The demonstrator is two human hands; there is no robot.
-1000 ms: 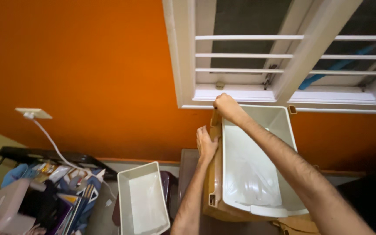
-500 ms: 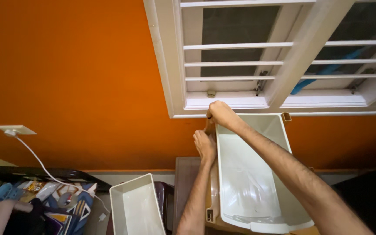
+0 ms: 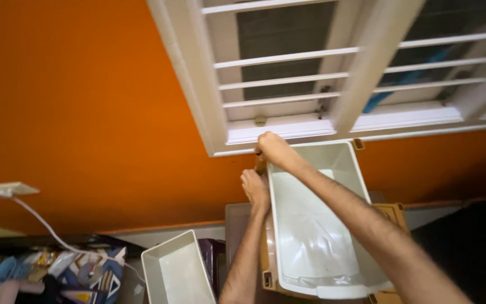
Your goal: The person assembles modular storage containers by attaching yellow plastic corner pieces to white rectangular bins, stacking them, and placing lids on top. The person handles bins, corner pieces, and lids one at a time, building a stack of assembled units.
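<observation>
Gripping the far corner of a large white plastic bin [image 3: 316, 225], the person's right hand [image 3: 274, 151] is curled over the rim where it nearly meets the white-painted window frame [image 3: 279, 130], fingers closed on the edge. The left hand [image 3: 254, 188] lies flat along the bin's left wall, just below the right; it presses against the side, but whether its fingers actually clasp anything cannot be told from this angle. The bin stands tipped up against the orange wall [image 3: 85, 112], its open mouth facing the camera, and sits inside or against a tan brown frame-like holder [image 3: 392, 217] whose edges show along its left side and at its right.

Judging by how things lie, the bin looks raised and partly seated, with both hands at work on its top left corner; it does not appear settled, and nothing shows it let go.

A smaller white rectangular tray [image 3: 175, 273] lies apart at lower left, near a heap of coloured clutter [image 3: 74, 273]. A white cable [image 3: 46, 225] runs down from a wall socket plate [image 3: 9, 188]. The bin's lower edge, the holder's base and the right forearm are cut off by the picture's border, and the surface beneath is hard to make out.
</observation>
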